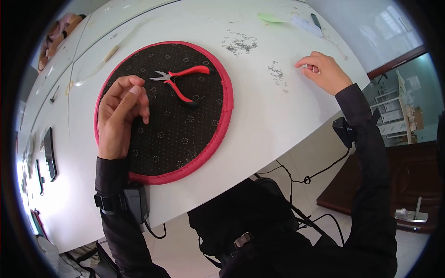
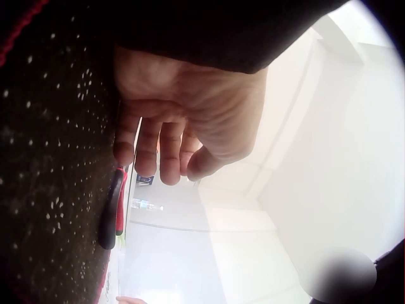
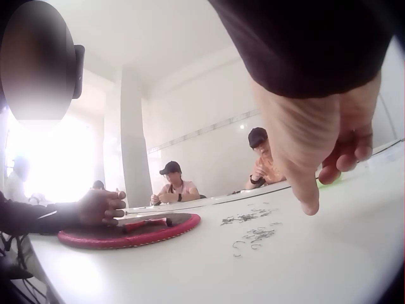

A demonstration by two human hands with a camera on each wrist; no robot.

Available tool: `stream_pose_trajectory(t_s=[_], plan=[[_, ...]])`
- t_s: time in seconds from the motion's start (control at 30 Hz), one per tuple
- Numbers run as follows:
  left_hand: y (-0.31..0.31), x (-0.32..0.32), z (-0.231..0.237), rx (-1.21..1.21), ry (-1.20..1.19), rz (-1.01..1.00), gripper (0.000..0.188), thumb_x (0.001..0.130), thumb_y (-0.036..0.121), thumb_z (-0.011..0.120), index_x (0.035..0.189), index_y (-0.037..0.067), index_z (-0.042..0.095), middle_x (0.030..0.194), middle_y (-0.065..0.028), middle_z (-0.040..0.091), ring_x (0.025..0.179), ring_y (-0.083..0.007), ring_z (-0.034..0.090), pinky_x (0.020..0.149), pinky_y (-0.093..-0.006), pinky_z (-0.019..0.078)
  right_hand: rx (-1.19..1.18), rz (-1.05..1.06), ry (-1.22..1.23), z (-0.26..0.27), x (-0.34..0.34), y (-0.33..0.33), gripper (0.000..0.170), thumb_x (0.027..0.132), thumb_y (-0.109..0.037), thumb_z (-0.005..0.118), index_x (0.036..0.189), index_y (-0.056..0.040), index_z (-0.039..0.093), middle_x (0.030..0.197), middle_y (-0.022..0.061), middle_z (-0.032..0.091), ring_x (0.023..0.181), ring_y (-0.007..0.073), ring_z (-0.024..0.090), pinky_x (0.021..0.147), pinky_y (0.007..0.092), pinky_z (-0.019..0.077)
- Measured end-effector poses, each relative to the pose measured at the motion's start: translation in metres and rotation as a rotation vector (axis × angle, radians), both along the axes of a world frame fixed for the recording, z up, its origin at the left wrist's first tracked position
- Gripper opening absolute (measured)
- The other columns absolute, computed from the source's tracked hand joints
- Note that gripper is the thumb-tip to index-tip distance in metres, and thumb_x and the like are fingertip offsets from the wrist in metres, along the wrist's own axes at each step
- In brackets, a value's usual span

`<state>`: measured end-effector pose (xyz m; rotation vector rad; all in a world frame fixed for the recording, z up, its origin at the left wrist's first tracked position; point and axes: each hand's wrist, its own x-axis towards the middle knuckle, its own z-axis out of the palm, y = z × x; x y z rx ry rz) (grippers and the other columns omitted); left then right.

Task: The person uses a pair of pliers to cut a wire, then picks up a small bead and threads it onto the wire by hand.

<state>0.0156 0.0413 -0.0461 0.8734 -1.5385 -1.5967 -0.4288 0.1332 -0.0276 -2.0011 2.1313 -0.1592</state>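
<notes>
My left hand point(image 1: 121, 116) is over the left part of a dark, patterned round mat point(image 1: 157, 153) with a pink rim. Its fingers are loosely bent, thumb near the index finger, with nothing visible between them. Red-handled pliers point(image 1: 185, 72) lie on the mat, jaws pointing toward this hand and parted; their dark handle ends point(image 2: 111, 215) show in the left wrist view. My right hand point(image 1: 327, 73) is above the table, right of a small group of wire-like hooks point(image 1: 276, 73). In the right wrist view its thumb point(image 3: 307, 190) points down, apart from the bent fingers, nothing visible held.
A larger pile of hooks point(image 1: 241, 44) lies farther back on the white table point(image 1: 259, 125). Beyond are a green piece point(image 1: 271, 18) and a dark-handled tool point(image 1: 316, 21). A brush-like tool point(image 1: 111, 53) lies left of the mat. People point(image 3: 174, 183) sit across the table.
</notes>
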Motion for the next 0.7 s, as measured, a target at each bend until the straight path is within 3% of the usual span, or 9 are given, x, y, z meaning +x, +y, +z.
stream_pose_trajectory(t_s=[0.37, 0.47, 0.57, 0.7], plan=[[0.006, -0.002, 0.0, 0.019, -0.02, 0.0, 0.021, 0.102, 0.022, 0.054, 0.114, 0.006, 0.056, 0.081, -0.0015, 0.055, 0.069, -0.0096, 0.055, 0.059, -0.0245, 0.0436, -0.054, 0.1, 0.091, 0.0, -0.015, 0.001, 0.019, 0.096, -0.014, 0.058, 0.109, -0.0121, 0.071, 0.09, 0.011, 0.061, 0.081, 0.0265, 0.059, 0.077, 0.0355, 0.0492], [0.003, -0.005, 0.004, 0.019, -0.005, 0.005, 0.021, 0.101, 0.022, 0.054, 0.114, 0.006, 0.056, 0.081, -0.0016, 0.055, 0.069, -0.0096, 0.055, 0.059, -0.0245, 0.0437, 0.112, -0.056, 0.073, 0.029, -0.002, -0.008, 0.018, 0.094, -0.015, 0.059, 0.108, -0.0108, 0.07, 0.086, 0.01, 0.06, 0.077, 0.0244, 0.058, 0.074, 0.034, 0.0485], [0.002, -0.007, 0.001, 0.037, 0.0, 0.001, 0.02, 0.101, 0.021, 0.054, 0.114, 0.006, 0.056, 0.082, -0.0017, 0.055, 0.069, -0.0095, 0.055, 0.059, -0.0244, 0.0438, 0.278, -0.002, 0.095, 0.048, -0.004, -0.012, 0.019, 0.092, -0.014, 0.059, 0.109, -0.0093, 0.066, 0.083, 0.0082, 0.057, 0.074, 0.0216, 0.056, 0.071, 0.0326, 0.0475], [0.0, -0.008, 0.002, 0.033, -0.002, -0.006, 0.021, 0.101, 0.021, 0.054, 0.114, 0.005, 0.056, 0.083, -0.0021, 0.056, 0.069, -0.0096, 0.055, 0.059, -0.0244, 0.0443, 0.263, 0.115, 0.086, 0.055, -0.022, -0.009, 0.025, 0.09, -0.01, 0.058, 0.116, -0.0087, 0.061, 0.084, 0.0069, 0.055, 0.077, 0.0206, 0.055, 0.073, 0.0321, 0.0468]])
